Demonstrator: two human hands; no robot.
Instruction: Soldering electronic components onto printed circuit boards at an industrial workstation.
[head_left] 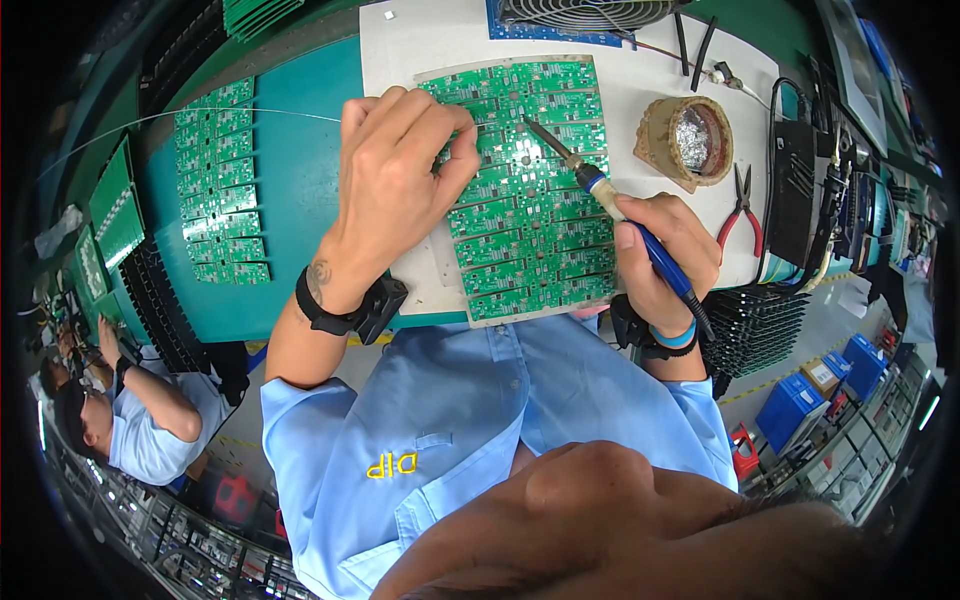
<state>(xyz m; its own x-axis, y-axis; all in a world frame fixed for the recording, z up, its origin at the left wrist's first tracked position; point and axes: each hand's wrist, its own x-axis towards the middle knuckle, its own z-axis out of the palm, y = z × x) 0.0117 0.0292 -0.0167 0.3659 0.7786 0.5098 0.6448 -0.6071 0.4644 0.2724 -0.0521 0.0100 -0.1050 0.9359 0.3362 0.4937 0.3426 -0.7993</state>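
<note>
A panel of green circuit boards (540, 240) lies in front of me on a white work surface. My right hand (665, 250) grips a soldering iron (655, 245) with a blue handle, its dark tip pointing up and left over the upper part of the panel. Above the panel's left edge, my left hand (405, 165) pinches a thin solder wire (290, 113), which trails off to the left. The wire's end reaches toward the iron's tip; whether they touch I cannot tell.
Another board panel (220, 190) lies on the teal mat (300, 200) at left. To the right are a round tan pot (690, 140) with shiny metallic contents and red-handled pliers (741, 212). A fan (585, 12) stands at the back. A co-worker (150, 420) sits at far left.
</note>
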